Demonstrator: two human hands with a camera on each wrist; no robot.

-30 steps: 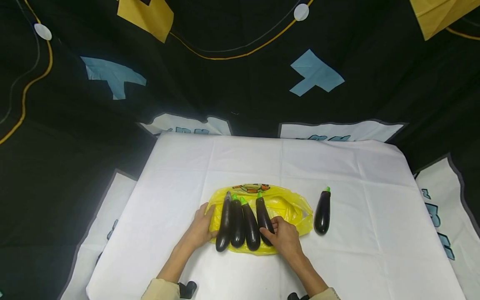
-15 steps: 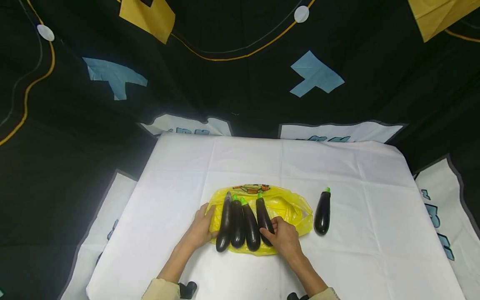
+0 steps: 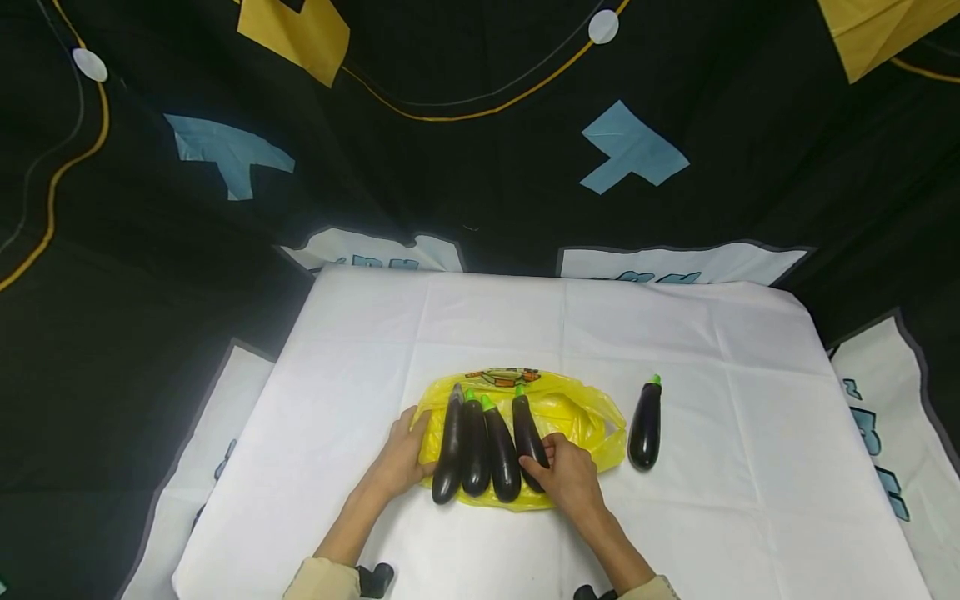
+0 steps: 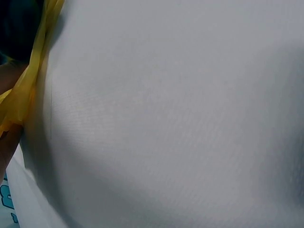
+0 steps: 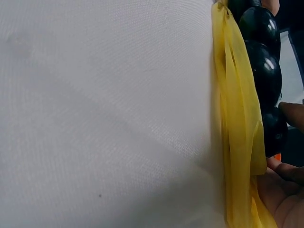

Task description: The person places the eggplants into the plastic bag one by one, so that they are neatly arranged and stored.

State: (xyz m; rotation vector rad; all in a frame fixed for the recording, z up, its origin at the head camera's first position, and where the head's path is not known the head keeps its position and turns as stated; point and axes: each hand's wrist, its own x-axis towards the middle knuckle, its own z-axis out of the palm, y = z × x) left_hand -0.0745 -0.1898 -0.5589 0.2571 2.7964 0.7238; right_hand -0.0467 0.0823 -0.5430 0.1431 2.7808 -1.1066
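A yellow plastic bag [image 3: 581,400] lies flat on the white-covered table, with several dark eggplants [image 3: 475,450] side by side on top of it. At the bag's left edge, my left hand [image 3: 402,457] pinches the plastic; a yellow fold [image 4: 21,97] shows between its thumb and fingers in the left wrist view. My right hand [image 3: 572,477] holds the lower end of the rightmost eggplant on the bag [image 3: 527,429], thumb on top and fingers along its right side. In the right wrist view the rounded eggplant ends [image 5: 263,69] stand above the bag's crumpled edge [image 5: 237,114].
Another eggplant [image 3: 645,423] lies apart on the white tablecloth [image 3: 720,500], right of the bag, its green stem pointing to the far side. Behind the table hangs a black cloth [image 3: 480,183] with blue and yellow shapes.
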